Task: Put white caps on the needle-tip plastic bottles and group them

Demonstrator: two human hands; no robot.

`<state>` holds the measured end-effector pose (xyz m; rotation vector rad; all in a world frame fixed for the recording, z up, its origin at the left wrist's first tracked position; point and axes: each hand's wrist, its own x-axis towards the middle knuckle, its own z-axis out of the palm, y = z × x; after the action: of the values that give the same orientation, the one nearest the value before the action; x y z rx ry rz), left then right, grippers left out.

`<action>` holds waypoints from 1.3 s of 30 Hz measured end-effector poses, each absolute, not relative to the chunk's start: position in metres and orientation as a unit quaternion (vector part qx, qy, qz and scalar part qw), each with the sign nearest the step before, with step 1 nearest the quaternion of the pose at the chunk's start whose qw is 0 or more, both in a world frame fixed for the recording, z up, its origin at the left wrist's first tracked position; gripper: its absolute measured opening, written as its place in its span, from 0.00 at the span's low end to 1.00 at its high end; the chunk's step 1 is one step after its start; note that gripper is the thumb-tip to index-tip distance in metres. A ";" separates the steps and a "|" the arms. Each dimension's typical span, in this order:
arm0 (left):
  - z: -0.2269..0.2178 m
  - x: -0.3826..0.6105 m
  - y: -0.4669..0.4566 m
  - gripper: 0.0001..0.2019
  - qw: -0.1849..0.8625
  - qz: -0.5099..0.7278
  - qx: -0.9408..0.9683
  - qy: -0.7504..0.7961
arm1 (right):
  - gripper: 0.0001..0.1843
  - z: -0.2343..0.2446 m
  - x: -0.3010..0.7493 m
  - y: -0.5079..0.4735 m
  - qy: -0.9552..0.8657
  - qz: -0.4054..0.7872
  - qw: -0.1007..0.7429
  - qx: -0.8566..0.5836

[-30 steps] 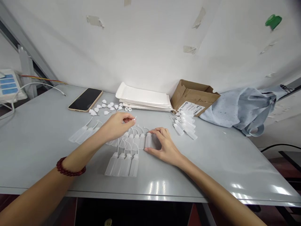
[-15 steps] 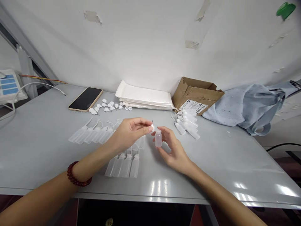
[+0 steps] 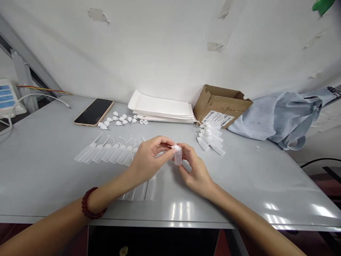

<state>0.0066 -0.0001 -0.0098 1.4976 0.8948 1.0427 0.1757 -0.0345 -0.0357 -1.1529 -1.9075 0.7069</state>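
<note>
Between the fingers of my right hand is a small translucent plastic bottle, held upright above the table. My left hand pinches a white cap at the bottle's mouth; whether the cap is seated cannot be made out. A row of similar bottles with thin bent tubes lies left of my left hand. More bottles lie under my left wrist, partly hidden by it. Several loose white caps are scattered behind, beside the phone.
A phone lies at the back left. White padded envelopes are stacked along the wall. An open cardboard box stands right of them, with a pile of bottles in front. Grey-blue cloth hangs over the right side.
My left hand has brought the white cap rightward and down onto the bottle's mouth. My right hand keeps the bottle in nearly the same place. The view has shifted slightly.
</note>
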 end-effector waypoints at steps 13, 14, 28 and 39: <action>-0.010 0.004 0.002 0.04 0.393 0.453 0.730 0.328 | 0.33 -0.042 0.179 -0.033 -0.775 0.211 0.372 -0.465; -0.009 0.003 0.002 0.04 0.383 0.453 0.741 0.316 | 0.34 -0.042 0.179 -0.033 -0.778 0.205 0.369 -0.466; -0.010 -0.002 0.007 0.08 0.277 0.424 0.820 0.268 | 0.38 -0.035 0.178 -0.037 -0.817 0.215 0.312 -0.434; 0.000 -0.003 0.005 0.04 0.496 0.361 0.717 0.332 | 0.21 -0.034 0.178 -0.035 -0.777 0.203 0.346 -0.484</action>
<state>-0.0032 0.0052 -0.0001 1.7363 0.8056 0.8751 0.1782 -0.0351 -0.0344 -1.2567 -2.0173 0.5272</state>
